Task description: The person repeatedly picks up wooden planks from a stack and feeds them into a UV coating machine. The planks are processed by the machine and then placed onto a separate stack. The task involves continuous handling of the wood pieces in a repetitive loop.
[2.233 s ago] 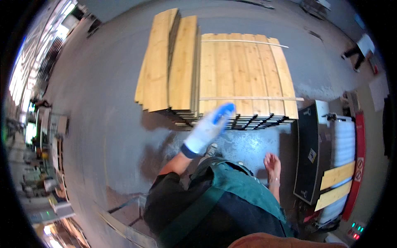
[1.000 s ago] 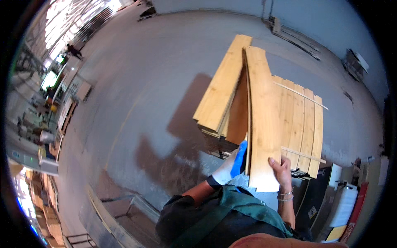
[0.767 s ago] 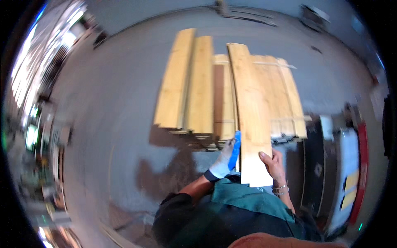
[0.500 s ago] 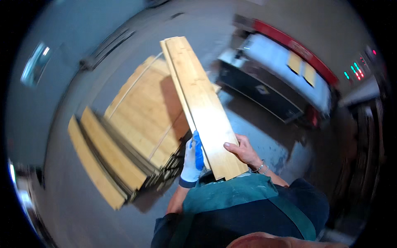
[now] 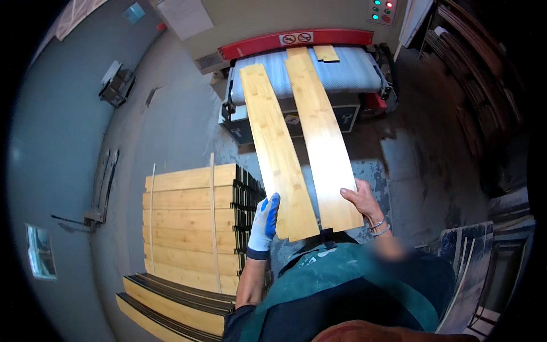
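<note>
Boards, two, long, flat, honey-coloured wood: the left board (image 5: 276, 148) and the right board (image 5: 325, 139), both held out in front of the body, side by side with a narrow gap.

Left hand (image 5: 264, 225), in a white-and-blue glove: closed on the outer edge of the left board near its near end; fingers underneath hidden.

Right hand (image 5: 364, 200), bare, with bracelets at the wrist: thumb flat on the right board, the other fingers around its outer edge. Gripping each board from outside probably keeps the pair apart and level.

White ribbed conveyor belt (image 5: 356, 74), under a red crossbar (image 5: 245, 48): the boards' far ends overlap it in view; whether they rest on it cannot be told. A short yellow wooden piece (image 5: 326, 53) lies on it near the crossbar.

Stack of yellow boards with dark ends (image 5: 191, 199), on the grey floor (image 5: 188, 125), left: laid flat in a close row, two thin pale strips (image 5: 213, 228) across the top, perhaps to separate layers.
</note>
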### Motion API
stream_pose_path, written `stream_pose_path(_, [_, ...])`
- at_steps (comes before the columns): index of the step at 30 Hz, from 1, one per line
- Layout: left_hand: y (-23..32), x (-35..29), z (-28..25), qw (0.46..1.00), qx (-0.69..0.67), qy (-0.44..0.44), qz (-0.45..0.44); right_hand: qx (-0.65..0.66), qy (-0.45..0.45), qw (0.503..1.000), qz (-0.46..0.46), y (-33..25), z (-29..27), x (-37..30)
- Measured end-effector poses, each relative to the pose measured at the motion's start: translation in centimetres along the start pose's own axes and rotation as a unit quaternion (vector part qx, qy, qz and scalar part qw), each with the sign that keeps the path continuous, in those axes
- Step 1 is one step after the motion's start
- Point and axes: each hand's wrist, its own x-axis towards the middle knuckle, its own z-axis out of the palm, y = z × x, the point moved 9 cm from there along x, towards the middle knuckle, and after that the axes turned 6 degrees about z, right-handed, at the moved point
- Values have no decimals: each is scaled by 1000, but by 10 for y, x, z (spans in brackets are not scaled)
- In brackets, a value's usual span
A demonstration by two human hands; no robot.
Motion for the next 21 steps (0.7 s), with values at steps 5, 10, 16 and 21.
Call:
stream_pose_path(5, [-49,23,-5,995,-57,-49,-63,-4,18,1000,17,19,-27,9])
stream_pose_path(10, [-36,34,1,994,88,-63,-15,56,22,998,22,47,-33,32])
stream_pose_path(16, [-107,64,-28,993,78,-9,-91,104,10,994,32,53,-25,80])
stream_pose_path(21, [-104,129,-44,981,185,-37,-44,153,16,988,22,61,-17,124])
